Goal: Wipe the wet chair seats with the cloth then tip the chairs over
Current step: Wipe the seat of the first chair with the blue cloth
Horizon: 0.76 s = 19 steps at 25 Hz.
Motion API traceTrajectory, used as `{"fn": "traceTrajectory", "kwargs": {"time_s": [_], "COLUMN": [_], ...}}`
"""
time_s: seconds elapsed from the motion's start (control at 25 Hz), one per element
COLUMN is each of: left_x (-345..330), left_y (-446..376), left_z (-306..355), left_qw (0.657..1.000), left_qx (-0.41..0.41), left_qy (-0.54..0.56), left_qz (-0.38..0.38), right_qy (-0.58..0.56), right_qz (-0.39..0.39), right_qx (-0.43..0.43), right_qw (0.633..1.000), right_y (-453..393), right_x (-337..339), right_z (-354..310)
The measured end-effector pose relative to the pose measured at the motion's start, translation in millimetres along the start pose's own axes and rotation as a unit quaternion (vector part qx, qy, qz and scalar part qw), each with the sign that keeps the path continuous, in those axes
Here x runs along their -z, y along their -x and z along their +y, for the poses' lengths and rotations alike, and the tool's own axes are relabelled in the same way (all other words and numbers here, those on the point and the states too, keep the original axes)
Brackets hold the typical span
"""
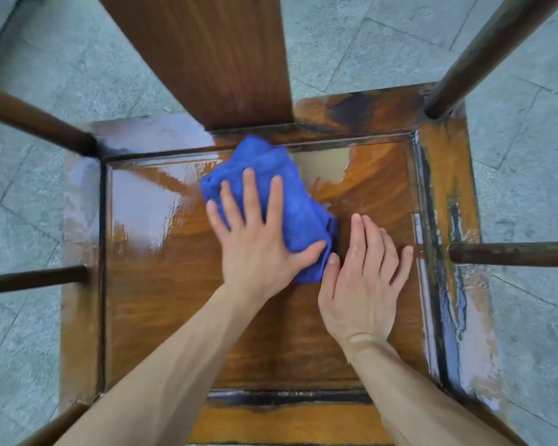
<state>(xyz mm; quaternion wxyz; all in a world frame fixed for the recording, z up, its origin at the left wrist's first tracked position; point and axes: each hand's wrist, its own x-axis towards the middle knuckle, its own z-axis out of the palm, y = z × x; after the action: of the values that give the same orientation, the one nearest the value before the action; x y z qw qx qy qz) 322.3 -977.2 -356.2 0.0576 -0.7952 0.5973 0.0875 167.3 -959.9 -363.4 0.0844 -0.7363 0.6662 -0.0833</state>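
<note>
A wooden chair seat [161, 304] fills the view from above, with water pooled on its far and left parts. A crumpled blue cloth [271, 169] lies on the far middle of the seat. My left hand [255, 243] presses flat on the cloth with fingers spread and straight. My right hand [361, 278] rests flat on the bare seat just right of the cloth, its thumb touching the cloth's near edge.
The chair's wide back splat [207, 53] rises at the far side. Dark round armrest rails [33, 120] and posts [484, 49] frame the seat left and right. Grey stone paving [529, 175] surrounds the chair.
</note>
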Motion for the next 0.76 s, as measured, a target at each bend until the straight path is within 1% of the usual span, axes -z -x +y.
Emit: {"fn": "traceTrajectory", "kwargs": {"time_s": [0.08, 0.16, 0.24, 0.32, 0.44, 0.52, 0.6, 0.68, 0.72, 0.76], "left_x": [5, 6, 12, 27, 43, 42, 37, 26, 19, 13], "left_y": [-44, -83, -125, -165, -203, -201, -181, -150, -131, -107], "left_z": [34, 67, 95, 115, 127, 125, 106, 75, 57, 37], "left_qw": [0.998, 0.993, 0.992, 0.993, 0.993, 0.991, 0.979, 0.955, 0.947, 0.946], "left_qx": [-0.058, -0.101, -0.113, -0.115, -0.112, -0.134, -0.202, -0.294, -0.318, -0.321], "left_qy": [-0.007, -0.013, -0.015, 0.008, 0.020, 0.006, -0.004, -0.008, -0.004, 0.002], "left_qz": [0.032, 0.057, 0.047, 0.033, -0.017, -0.003, 0.018, 0.045, 0.048, 0.052], "right_qy": [-0.031, -0.027, -0.014, -0.013, -0.010, -0.002, -0.005, -0.010, -0.012, -0.014], "right_qz": [0.008, 0.012, 0.004, 0.003, -0.001, 0.000, -0.003, -0.003, 0.000, 0.000], "right_qx": [-0.019, -0.022, -0.020, -0.015, -0.004, -0.004, -0.007, -0.013, -0.016, -0.017], "right_qw": [0.999, 0.999, 1.000, 1.000, 1.000, 1.000, 1.000, 1.000, 1.000, 1.000], "right_y": [0, -4, -5, -4, -6, -10, -8, -8, -10, -11], "right_x": [0, 0, 0, -1, -3, -4, -2, -2, -3, -2], "right_z": [-1, -2, -1, -1, 0, 3, 5, 7, 8, 8]}}
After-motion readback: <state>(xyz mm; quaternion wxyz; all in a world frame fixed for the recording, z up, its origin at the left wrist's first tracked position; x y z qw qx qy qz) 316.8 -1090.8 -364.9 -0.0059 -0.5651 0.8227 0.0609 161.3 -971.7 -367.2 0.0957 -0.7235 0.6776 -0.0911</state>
